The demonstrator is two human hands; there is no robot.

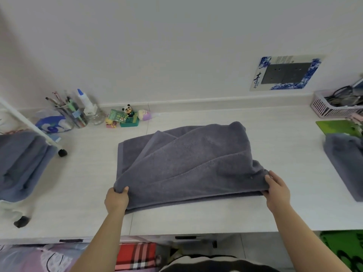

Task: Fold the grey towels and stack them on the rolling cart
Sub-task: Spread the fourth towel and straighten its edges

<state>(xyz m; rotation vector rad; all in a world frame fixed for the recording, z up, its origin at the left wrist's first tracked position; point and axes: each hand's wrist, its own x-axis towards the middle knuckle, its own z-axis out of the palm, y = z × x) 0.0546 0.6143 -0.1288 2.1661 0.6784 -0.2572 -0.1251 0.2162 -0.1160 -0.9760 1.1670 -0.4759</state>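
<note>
White wall backs a pale worktop [196, 218] where a grey towel [188, 163] lies mid-fold in the middle. Left hand [116, 199] grips its near left corner, thumb curled over the cloth; right hand [277, 191] pinches the near right edge, fingers [272, 178] on top. At far left, folded grey towels [19, 165] rest on the rolling cart [29, 122]; another grey towel [345, 163] lies at the right edge

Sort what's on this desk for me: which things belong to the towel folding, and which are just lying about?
Job: towel being folded, left hand, right hand, folded towels on cart, waiting towel.
Lying about: pen cup, panda figurine, pink basket, glue bottle.
</note>
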